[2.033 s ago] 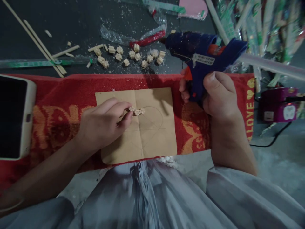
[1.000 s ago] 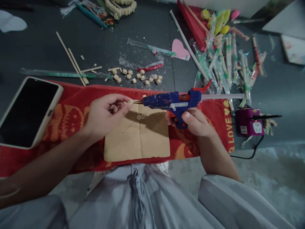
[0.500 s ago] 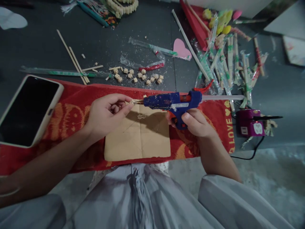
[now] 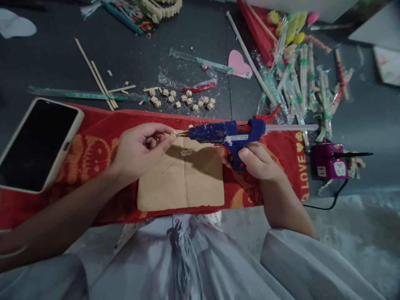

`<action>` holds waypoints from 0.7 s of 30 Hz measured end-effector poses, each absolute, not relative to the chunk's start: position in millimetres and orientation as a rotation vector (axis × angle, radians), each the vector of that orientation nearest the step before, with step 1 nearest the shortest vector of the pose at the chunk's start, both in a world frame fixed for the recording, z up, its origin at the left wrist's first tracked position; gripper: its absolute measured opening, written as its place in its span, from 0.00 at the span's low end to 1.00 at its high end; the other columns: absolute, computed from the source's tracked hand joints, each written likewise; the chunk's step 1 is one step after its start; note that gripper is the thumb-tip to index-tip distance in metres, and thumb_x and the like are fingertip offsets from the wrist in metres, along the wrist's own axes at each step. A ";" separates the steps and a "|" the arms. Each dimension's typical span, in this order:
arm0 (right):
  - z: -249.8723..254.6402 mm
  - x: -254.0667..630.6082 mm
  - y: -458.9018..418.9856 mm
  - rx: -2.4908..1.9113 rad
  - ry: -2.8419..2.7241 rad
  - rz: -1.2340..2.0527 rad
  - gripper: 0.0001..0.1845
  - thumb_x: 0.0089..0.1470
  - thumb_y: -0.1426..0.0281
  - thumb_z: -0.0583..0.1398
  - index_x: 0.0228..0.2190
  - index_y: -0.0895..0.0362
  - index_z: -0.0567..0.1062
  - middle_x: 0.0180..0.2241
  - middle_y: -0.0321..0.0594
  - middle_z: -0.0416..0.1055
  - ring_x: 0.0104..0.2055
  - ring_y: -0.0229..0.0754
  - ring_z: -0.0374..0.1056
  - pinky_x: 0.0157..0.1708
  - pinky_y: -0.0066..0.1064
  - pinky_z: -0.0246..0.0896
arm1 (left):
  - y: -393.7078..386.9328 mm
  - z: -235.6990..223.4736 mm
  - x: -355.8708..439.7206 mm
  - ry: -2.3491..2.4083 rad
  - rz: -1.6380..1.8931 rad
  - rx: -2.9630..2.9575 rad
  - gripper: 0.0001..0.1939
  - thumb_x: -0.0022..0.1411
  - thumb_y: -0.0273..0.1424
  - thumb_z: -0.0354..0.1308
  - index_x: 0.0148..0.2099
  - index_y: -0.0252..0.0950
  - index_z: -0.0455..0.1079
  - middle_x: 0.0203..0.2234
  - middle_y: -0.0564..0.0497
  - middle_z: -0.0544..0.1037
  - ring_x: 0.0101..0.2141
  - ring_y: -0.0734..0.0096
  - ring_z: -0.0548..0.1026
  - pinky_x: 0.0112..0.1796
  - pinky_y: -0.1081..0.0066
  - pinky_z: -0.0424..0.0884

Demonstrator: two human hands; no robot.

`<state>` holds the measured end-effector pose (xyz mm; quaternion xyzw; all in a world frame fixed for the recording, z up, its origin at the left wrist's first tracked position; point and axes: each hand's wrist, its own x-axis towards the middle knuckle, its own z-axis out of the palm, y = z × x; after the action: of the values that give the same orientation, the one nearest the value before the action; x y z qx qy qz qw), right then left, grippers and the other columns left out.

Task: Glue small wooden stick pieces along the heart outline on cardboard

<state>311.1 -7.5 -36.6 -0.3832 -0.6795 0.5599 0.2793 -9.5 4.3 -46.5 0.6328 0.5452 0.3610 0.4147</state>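
Note:
My right hand [image 4: 254, 160] grips a blue hot glue gun [image 4: 226, 133] by its handle, a clear glue stick [image 4: 292, 127] sticking out of the back. The gun's metal nozzle points left and meets a small pale piece [image 4: 173, 134] pinched between the thumb and index finger of my left hand [image 4: 142, 146]. Below them lies a folded sheet of brown cardboard [image 4: 168, 193] with faint pencil lines. A little cluster of pale pieces [image 4: 186, 153] sits on its upper part, partly in the gun's shadow.
Under the cardboard is a red towel [image 4: 103, 116], with a phone [image 4: 37, 146] on its left end. Several small beige pieces [image 4: 189, 101] lie behind it, near thin sticks [image 4: 96, 79] and a pink paper heart [image 4: 239, 62]. Wrapped sticks [image 4: 303, 79] and a purple box [image 4: 328, 161] are at right.
Almost nothing differs. Both hands hold their places, with the nozzle still at the small pale piece; the whole view has shifted very slightly.

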 end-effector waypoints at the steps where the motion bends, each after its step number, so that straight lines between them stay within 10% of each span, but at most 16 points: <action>1: -36.4 310.8 -7.3 -1.024 -1.819 1.499 0.37 0.76 0.35 0.57 0.34 0.54 0.80 0.30 0.42 0.78 0.31 0.42 0.73 0.34 0.36 0.69 | 4.2 -46.3 -9.3 1.372 0.912 1.578 0.10 0.68 0.44 0.69 0.45 0.45 0.85 0.27 0.53 0.78 0.25 0.71 0.69 0.26 0.69 0.68; 21: -37.3 311.3 -8.4 -1.052 -1.815 1.500 0.37 0.75 0.35 0.56 0.35 0.54 0.80 0.31 0.41 0.79 0.32 0.43 0.73 0.34 0.37 0.70 | 5.3 -42.8 -7.3 1.326 0.978 1.532 0.10 0.62 0.39 0.71 0.42 0.41 0.87 0.25 0.53 0.78 0.24 0.75 0.69 0.25 0.74 0.66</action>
<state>311.3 -8.4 -37.3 -0.3919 -0.6761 0.5586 0.2778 -7.3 5.3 -42.8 0.6144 0.5316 0.3923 0.4313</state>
